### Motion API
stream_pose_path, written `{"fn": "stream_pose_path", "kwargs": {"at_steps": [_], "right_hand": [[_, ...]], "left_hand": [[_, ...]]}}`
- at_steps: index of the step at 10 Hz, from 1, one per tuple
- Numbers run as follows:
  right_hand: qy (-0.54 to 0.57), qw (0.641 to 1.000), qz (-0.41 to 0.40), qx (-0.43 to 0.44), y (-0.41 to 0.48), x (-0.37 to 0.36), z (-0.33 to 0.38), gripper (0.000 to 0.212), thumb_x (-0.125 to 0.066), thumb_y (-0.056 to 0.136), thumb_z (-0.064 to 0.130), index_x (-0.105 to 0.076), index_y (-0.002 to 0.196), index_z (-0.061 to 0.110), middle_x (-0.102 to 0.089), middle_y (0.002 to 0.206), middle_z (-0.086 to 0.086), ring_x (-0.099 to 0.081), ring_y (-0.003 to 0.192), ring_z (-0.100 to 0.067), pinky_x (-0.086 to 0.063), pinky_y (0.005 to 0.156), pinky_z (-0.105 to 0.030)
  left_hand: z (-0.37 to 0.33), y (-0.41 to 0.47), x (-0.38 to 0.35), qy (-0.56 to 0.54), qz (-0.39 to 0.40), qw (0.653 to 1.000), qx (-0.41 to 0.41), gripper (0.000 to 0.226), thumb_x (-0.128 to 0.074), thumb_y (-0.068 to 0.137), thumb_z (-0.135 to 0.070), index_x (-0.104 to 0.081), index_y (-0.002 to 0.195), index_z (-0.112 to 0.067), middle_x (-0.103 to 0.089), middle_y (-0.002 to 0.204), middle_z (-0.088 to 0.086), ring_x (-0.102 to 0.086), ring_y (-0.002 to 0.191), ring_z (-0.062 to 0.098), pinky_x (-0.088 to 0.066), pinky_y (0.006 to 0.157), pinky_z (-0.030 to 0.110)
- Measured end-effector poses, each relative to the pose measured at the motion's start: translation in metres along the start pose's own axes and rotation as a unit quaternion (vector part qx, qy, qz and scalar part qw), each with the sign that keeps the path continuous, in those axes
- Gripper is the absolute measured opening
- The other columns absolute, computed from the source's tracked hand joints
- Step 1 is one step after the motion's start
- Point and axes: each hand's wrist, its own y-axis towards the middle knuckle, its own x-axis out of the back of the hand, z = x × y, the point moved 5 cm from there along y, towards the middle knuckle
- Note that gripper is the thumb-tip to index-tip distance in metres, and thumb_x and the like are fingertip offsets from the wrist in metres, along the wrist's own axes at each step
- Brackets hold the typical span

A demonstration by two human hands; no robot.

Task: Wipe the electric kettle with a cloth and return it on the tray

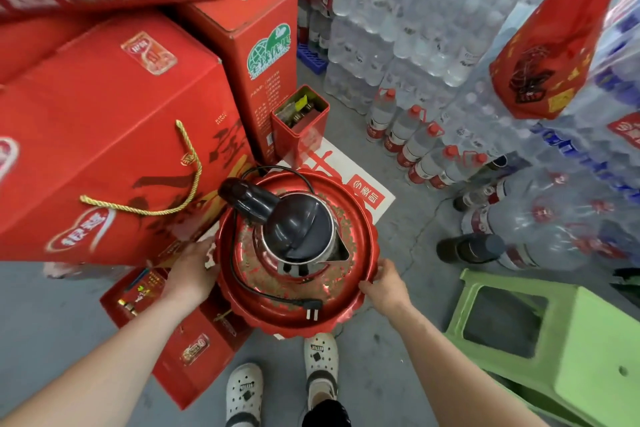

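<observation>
Red cartons beside left hand, green stool near right hand — fingers clamp tray bearing kettle.

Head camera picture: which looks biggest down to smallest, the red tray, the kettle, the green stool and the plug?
Largest: the green stool and the red tray look about alike. The stool runs off the picture, so I won't rank them.
Then: the kettle.
Smallest: the plug.

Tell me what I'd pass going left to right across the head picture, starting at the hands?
The left hand → electric kettle on the red tray → right hand → green stool.
</observation>
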Motion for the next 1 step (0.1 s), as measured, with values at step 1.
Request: {"fn": "stream_pose_path", "kwargs": {"at_steps": [1], "right_hand": [[0.022, 1.000, -0.022, 0.000, -0.0222, 0.0195, -0.0011, 0.069, -0.074, 0.091, 0.024, -0.041, 0.150, 0.014, -0.064, 0.133, -0.011, -0.065, 0.117, -0.030, -0.053, 0.102, -0.042]], "left_hand": [[0.0046, -0.0370, 0.0117, 0.031, 0.011, 0.999, -0.033, 0.054, -0.066, 0.082, -0.003, -0.055, 0.135, -0.011, -0.056, 0.133, 0.017, -0.055, 0.122, 0.036, -0.043, 0.103, 0.043]]}}
